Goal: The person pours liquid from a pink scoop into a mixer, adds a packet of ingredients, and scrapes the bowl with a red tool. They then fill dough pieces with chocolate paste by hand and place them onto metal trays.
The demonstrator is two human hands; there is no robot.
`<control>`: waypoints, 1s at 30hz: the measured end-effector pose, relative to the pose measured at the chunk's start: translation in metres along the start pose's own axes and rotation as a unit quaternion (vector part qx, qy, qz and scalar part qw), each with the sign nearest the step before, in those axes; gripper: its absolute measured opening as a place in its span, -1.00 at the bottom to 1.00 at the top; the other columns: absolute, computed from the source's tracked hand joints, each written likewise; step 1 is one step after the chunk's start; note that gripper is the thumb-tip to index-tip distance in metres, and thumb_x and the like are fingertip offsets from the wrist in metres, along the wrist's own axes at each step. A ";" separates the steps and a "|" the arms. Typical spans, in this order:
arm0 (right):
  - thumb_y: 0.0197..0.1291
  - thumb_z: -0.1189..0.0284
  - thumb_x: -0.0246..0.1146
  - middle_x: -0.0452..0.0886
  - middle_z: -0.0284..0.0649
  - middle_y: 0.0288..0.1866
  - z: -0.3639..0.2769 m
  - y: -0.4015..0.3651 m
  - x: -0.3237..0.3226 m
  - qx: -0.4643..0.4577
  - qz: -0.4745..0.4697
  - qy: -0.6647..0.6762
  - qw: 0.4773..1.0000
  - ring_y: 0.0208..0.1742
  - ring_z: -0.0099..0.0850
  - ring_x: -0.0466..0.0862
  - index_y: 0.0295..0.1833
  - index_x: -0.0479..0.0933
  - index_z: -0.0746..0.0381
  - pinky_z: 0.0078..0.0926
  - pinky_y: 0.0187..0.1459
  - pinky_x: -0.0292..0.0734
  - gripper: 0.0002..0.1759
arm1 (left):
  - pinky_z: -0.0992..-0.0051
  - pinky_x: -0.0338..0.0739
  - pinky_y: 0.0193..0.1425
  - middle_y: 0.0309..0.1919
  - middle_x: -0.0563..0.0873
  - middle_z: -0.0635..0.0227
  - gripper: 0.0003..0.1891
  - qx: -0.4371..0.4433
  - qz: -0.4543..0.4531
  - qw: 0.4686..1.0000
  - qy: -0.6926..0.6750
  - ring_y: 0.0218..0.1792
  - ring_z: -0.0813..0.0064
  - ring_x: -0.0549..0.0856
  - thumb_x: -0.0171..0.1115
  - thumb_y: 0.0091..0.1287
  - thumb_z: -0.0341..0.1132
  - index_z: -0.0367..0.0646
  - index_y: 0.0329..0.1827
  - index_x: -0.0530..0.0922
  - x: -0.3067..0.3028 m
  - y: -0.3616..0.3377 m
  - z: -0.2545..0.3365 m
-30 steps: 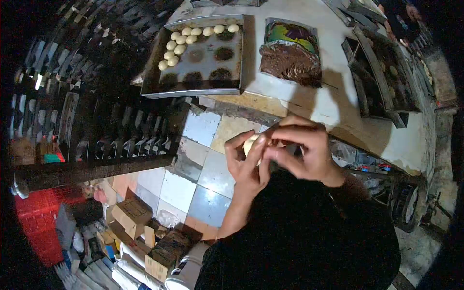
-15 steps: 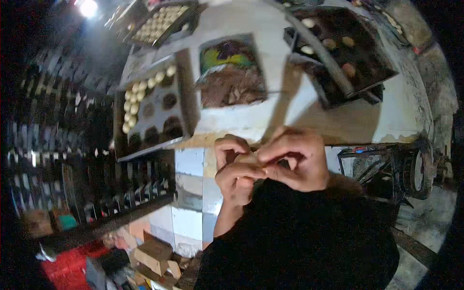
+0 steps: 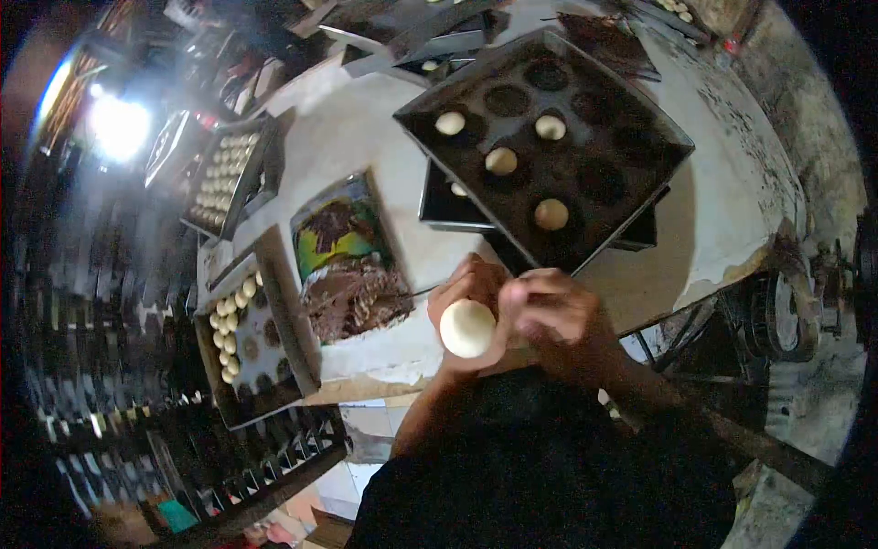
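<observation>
A smooth, pale dough ball (image 3: 468, 328) rests in my left hand (image 3: 471, 282), whose fingers curl around its far side. Right beside it, my right hand (image 3: 560, 316) is smeared by motion, its fingertips near the ball's right side. Just beyond both hands lies a large dark baking tray (image 3: 599, 174) with round hollows, a few dough balls spaced out on it. To the left, a plastic packet holds brown filling (image 3: 357, 297), and a thin-handled tool (image 3: 425, 291) sticks out of it.
Another tray (image 3: 306, 361) with a cluster of small dough balls stands at the table's left edge. Behind it is a tray (image 3: 265, 188) filled with rows of balls. More dark trays (image 3: 457, 220) lie under the large one. A machine with a wheel (image 3: 785, 316) stands at the right.
My hands have gone from pinching the dough together to the left holding a rounded ball, the right drawn slightly aside. The view has turned toward the large tray.
</observation>
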State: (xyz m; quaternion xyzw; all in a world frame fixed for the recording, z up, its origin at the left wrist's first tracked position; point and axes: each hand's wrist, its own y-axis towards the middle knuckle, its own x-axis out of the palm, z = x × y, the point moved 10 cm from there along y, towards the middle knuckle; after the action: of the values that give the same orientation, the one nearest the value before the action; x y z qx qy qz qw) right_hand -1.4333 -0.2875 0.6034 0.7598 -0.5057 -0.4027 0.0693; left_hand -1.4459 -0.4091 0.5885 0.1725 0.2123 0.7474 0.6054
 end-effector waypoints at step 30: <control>0.45 0.19 0.03 0.32 0.00 0.37 0.096 0.039 -0.034 0.121 0.172 -0.281 0.936 0.29 -0.14 0.45 0.39 0.32 0.27 -0.17 0.25 0.42 -0.47 | 0.45 0.48 -0.34 -0.49 0.62 0.25 -0.71 -0.238 0.333 0.814 0.413 -0.41 0.48 0.58 0.33 0.26 -0.32 -0.34 -0.05 0.62 -0.558 -0.148 -0.113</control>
State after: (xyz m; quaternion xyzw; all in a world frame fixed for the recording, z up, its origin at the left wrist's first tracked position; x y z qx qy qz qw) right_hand -1.5320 -0.2491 0.5778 0.5195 -0.6722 -0.5179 -0.0999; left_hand -1.2658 -0.9412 0.4140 -0.2415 0.1877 0.9314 0.1973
